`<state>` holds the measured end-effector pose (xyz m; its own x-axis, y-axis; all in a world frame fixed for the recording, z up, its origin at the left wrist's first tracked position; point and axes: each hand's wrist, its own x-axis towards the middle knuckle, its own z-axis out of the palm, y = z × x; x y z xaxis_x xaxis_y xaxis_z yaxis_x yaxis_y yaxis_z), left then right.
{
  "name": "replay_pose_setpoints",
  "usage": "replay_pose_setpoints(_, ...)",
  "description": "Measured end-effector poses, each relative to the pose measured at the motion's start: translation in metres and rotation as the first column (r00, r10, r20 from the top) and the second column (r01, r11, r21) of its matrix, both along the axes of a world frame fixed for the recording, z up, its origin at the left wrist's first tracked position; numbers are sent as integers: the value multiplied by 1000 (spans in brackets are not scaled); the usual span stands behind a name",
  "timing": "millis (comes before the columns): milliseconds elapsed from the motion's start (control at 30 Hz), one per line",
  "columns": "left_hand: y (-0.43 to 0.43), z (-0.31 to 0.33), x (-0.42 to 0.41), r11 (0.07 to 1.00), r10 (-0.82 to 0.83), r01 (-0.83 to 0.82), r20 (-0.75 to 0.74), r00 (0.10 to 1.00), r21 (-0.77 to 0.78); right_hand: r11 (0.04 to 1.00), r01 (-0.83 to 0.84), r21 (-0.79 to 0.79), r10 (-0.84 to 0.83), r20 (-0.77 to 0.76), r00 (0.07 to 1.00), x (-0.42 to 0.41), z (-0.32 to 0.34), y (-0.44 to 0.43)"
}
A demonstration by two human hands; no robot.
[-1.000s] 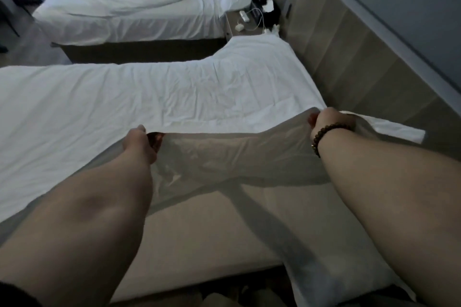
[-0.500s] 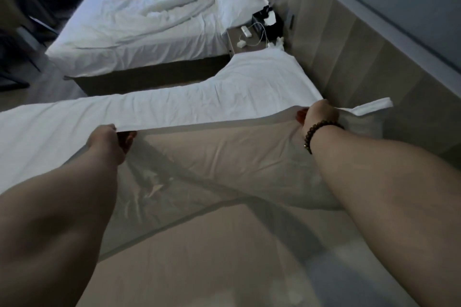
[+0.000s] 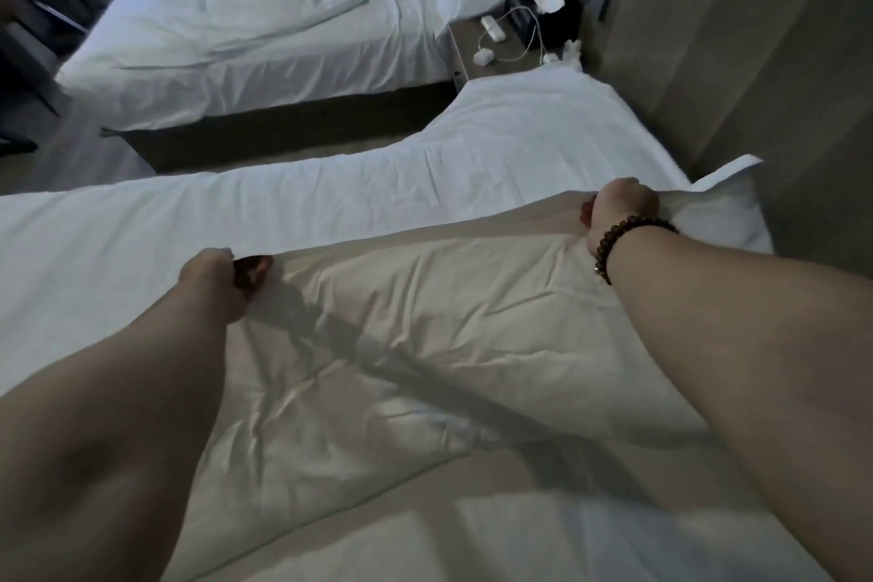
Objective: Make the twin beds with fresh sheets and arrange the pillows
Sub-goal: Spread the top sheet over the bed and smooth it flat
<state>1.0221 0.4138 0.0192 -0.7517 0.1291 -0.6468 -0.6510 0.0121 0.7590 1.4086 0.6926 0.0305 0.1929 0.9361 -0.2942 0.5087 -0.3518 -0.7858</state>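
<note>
light: dim | wall point(image 3: 708, 38): wood panels, right | nightstand point(image 3: 472, 44): against wall | floor point(image 3: 71, 156): grey

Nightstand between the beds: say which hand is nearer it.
Right. The right hand grips the sheet below the nightstand, by the wall; the left hand grips it farther left.

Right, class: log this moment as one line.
sheet: edge held | left hand: grips sheet | right hand: grips sheet | far bed: unmade

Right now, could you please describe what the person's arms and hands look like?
The left arm and right arm are bare, with no sleeves in view. A bracelet of dark, round beads circles the wrist behind the right hand. The left hand and its wrist wear nothing visible. No gloves or rings show.
</note>
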Motion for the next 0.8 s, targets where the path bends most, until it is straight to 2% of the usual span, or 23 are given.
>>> replay_pose_setpoints(67, 6, -37, -6, 998, -50, 52, 74, 996, -21, 998, -13, -63, 10, -45, 999, -5, -17, 4)
replay_pose_setpoints(100, 8, -55, -5, 999, -52, 52, 105, 993, -3, 995, -74, -66, 78, 63, 995, -5, -35, 6)
replay_pose_setpoints(233, 15, -124, 3, 991, -87, 102, 169, 982, -83, 982, -173, -79, 187, 228, 956, -11, -86, 14)
replay_pose_setpoints(333, 4, -175, 17, 973, -184, 215, 278, 943, -83, 947, -188, -260, 195, -1, 981, -11, -145, 20)
replay_pose_setpoints(367, -1, -185, 22, 971, -204, 233, 301, 932, -62, 930, -239, -280, 270, 75, 960, -11, -158, 20)
replay_pose_setpoints(400, -5, -192, 25, 970, -221, 242, 319, 922, -27, 940, -188, -284, 227, 110, 968, -9, -170, 21)
replay_pose_setpoints(433, -10, -195, 29, 970, -228, 242, 322, 919, -3, 945, -215, -246, 274, 241, 931, -4, -178, 20)
replay_pose_setpoints(500, -23, -191, 34, 979, -200, 201, 300, 933, 29, 930, -349, -115, 356, 516, 779, -15, -170, 0)
replay_pose_setpoints(567, -47, -184, 36, 988, -155, 151, 263, 952, 37, 968, -251, 16, 234, 309, 922, -35, -155, -23)
replay_pose_setpoints(600, -63, -181, 37, 992, -127, 129, 241, 962, 9, 969, -245, 36, 219, 335, 916, -50, -148, -37)
replay_pose_setpoints(667, -102, -174, 43, 990, -84, 105, 212, 974, -90, 914, -388, 119, 321, 374, 870, -81, -145, -70)
replay_pose_setpoints(700, -123, -172, 47, 984, -68, 99, 206, 976, -146, 861, -497, 110, 418, 405, 813, -97, -144, -89)
replay_pose_setpoints(800, -190, -167, 51, 960, 8, 51, 210, 978, -276, 643, -762, 73, 691, 373, 619, -142, -149, -152)
